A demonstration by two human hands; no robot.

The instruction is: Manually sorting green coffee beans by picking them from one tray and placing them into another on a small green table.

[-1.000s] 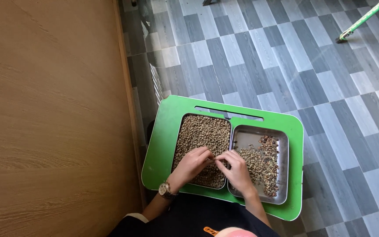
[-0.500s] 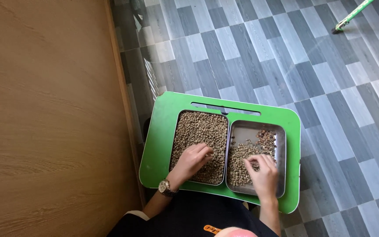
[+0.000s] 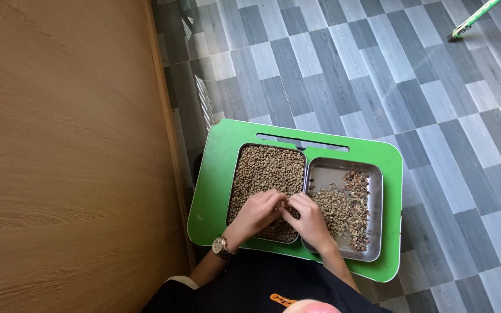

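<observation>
Your left hand (image 3: 256,211) and right hand (image 3: 307,217) meet, fingers curled, over the beans (image 3: 268,168) in the left tray (image 3: 236,174); whether either pinches one I cannot tell. Beans are light, hard, rolling: pick singly by fingertip.

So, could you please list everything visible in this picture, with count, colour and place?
lap table: one, bright green, centre, over the floor
left tray: one, metal, full of greenish-brown beans
right tray: one, metal, partly filled with beans, some darker
wooden surface: one, brown, left side
floor tiles: many, grey and white
green stick: one, top right corner
wristwatch: one, gold-coloured, left wrist
left hand: on the left tray's beans
right hand: at the trays' shared edge, fingertips meeting the left hand's
</observation>
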